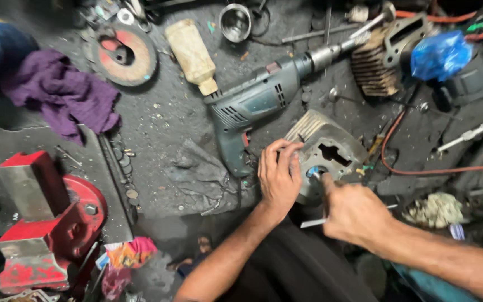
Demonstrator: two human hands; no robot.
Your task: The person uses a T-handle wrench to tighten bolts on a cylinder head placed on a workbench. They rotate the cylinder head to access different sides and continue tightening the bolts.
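A grey metal engine cylinder block (331, 151) with cooling fins lies on the dirty bench. My left hand (279, 176) grips its near-left edge, fingers curled over the rim. My right hand (353, 211) is closed around a thin metal tool (315, 222) whose tip sits at a small blue-rimmed round opening (314, 172) on the block's face. The tool's handle end sticks out left below my fist.
A teal electric drill (258, 100) lies just behind the block. A cream plastic bottle (192, 55), a grinding disc (123, 56), a purple rag (62, 92), a second finned cylinder (373, 67), a blue bag (440, 55), an orange cable (415, 168) and a red vise (46, 223) surround it.
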